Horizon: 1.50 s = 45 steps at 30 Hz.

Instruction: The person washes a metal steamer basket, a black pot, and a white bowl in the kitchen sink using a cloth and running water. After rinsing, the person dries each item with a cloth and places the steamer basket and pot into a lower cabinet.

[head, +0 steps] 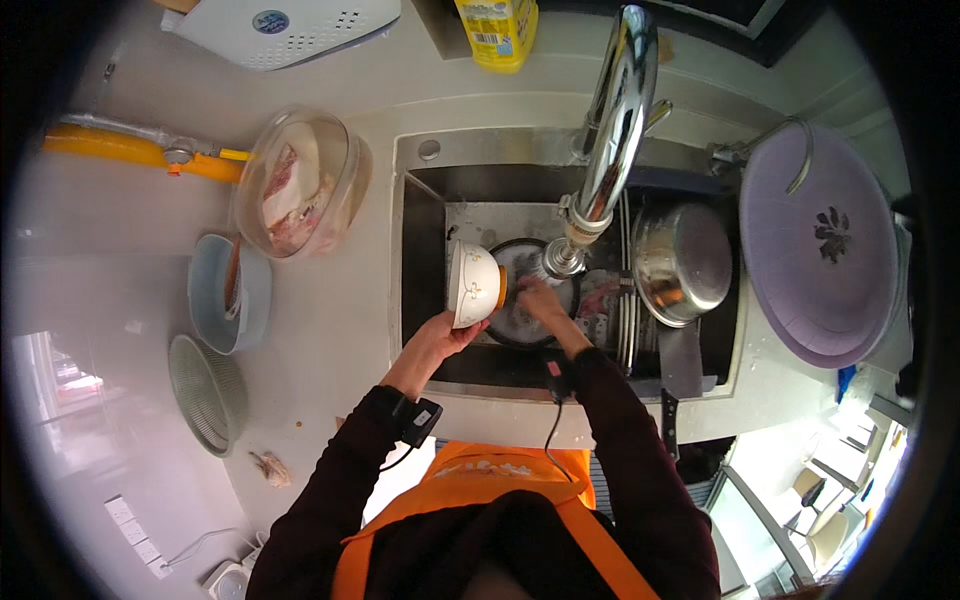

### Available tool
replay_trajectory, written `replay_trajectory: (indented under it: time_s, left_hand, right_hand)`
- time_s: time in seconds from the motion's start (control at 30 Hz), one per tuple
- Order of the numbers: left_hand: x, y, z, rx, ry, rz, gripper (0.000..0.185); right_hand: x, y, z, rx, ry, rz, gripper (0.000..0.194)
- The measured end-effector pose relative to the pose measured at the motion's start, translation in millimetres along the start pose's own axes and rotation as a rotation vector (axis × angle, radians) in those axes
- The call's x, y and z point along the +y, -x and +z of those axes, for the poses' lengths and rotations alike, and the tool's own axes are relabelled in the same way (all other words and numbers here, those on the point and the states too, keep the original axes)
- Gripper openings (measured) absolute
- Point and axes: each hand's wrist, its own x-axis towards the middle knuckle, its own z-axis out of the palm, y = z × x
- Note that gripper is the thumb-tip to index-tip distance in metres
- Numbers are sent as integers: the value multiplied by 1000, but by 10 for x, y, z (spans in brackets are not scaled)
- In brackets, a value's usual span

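My left hand [442,341] holds a white patterned bowl [474,289] with an orange foot, tipped on its side over the left part of the sink [420,247]. My right hand [541,304] is below the faucet [611,150], over a round dark-rimmed basin or pan [517,330] on the sink's floor; water seems to run there. Its fingers are blurred, so whether they hold something cannot be told. Just right of that hand lies something pinkish [598,292], partly behind the wrist and rack bars.
Right of the faucet, an upturned steel pot [686,259] and a cleaver [679,360] rest across the sink. A purple oval basin [795,262] stands farther right. Raw meat fills part of a clear container [259,217] at left, near a blue container [199,292] and a green colander [206,397].
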Motion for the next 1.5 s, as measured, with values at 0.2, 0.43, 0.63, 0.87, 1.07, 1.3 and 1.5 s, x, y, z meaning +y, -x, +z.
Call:
replay_trajectory:
  time_s: [0.2, 0.43, 0.63, 0.87, 1.07, 1.3, 1.5]
  left_hand:
    - [-167, -92, 211, -38, -376, 15, 18]
    - [-311, -530, 304, 7, -413, -85, 23]
    - [-332, -1036, 206, -151, 23, -255, 15]
    - [-315, -460, 302, -518, -812, 17, 21]
    - [-529, -427, 575, -459, -506, 147, 28]
    - [-275, -621, 850, 78, -910, 979, 34]
    - [64, -530, 812, -175, -737, 655, 35]
  right_hand:
    - [-111, 310, -684, 51, -1247, -117, 32]
    - [-476, 340, -608, 195, -100, -146, 30]
    - [-715, 757, -266, 1051, 331, -797, 18]
    - [-265, 233, -861, -300, -629, -134, 22]
    - [61, 319, -365, -414, -1330, 7, 35]
    - [174, 555, -144, -179, -1474, 251, 38]
    - [-9, 965, -450, 486, -107, -72, 59]
